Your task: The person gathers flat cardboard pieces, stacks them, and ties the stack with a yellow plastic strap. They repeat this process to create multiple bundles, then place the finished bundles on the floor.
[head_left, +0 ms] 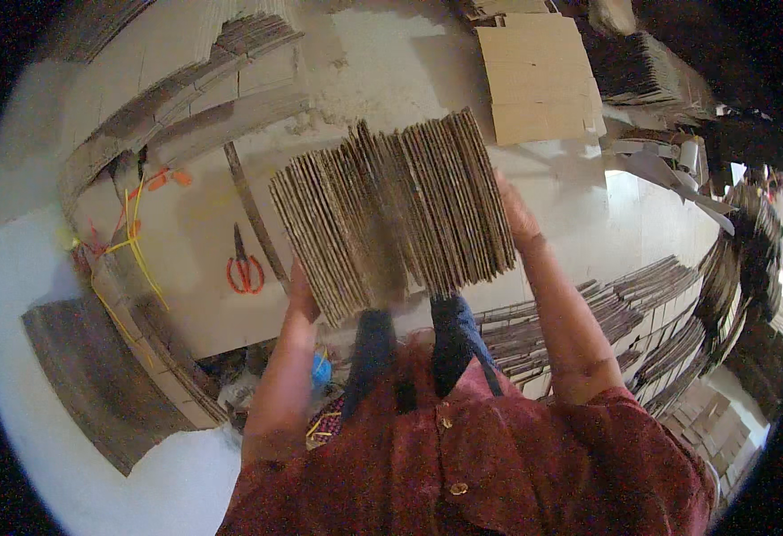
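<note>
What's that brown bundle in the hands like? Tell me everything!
The bundle is many thin, brown sheets, like cardboard, packed side by side with rough edges facing us. A darker, blurry band runs down its middle. Its top is uneven and slants up toward the right. The left hand and right hand hold its opposite sides. What's under it is hidden.

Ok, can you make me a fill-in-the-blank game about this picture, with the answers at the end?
1. The left hand and the right hand both hold the stack of brown sheets, so that makes ____ hands on it.
2. Of those hands, the one nearer the scissors is the ____ one.
3. The scissors' tip points ____ from the shirt.
4. The small bright thing beside the left forearm is coloured ____.

Missing words: two; left; away; blue.
</note>
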Available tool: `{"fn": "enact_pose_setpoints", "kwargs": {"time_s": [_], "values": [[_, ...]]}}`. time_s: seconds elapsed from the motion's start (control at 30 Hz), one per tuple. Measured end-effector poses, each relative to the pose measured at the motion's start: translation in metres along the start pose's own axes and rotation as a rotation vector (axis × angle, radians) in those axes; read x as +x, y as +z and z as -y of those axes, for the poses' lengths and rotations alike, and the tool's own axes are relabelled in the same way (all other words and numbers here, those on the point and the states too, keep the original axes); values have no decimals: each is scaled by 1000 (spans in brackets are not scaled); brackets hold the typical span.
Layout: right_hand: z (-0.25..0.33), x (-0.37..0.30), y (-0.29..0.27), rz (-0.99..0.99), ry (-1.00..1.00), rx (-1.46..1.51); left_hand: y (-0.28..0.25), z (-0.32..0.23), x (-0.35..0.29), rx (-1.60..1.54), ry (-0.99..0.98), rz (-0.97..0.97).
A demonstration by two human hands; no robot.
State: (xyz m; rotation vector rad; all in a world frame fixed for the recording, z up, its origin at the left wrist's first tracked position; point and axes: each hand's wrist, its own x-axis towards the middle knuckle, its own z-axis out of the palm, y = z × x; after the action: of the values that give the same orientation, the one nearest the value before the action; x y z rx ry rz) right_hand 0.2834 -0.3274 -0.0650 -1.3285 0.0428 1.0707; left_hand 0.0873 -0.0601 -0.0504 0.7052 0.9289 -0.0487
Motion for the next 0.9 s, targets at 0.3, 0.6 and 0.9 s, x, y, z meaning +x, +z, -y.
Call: {"fn": "enact_pose_setpoints", "kwargs": {"time_s": [0.3,0.6,0.9], "values": [[13,-4,34,-116,-150,145,-14,19,4,67,11,34],[-21,-24,-5,-142,-449,-341,-36,23,5,87,32,86],[-50,-19,9,-142,47,407,-21,28,-5,189,5,49]]}}
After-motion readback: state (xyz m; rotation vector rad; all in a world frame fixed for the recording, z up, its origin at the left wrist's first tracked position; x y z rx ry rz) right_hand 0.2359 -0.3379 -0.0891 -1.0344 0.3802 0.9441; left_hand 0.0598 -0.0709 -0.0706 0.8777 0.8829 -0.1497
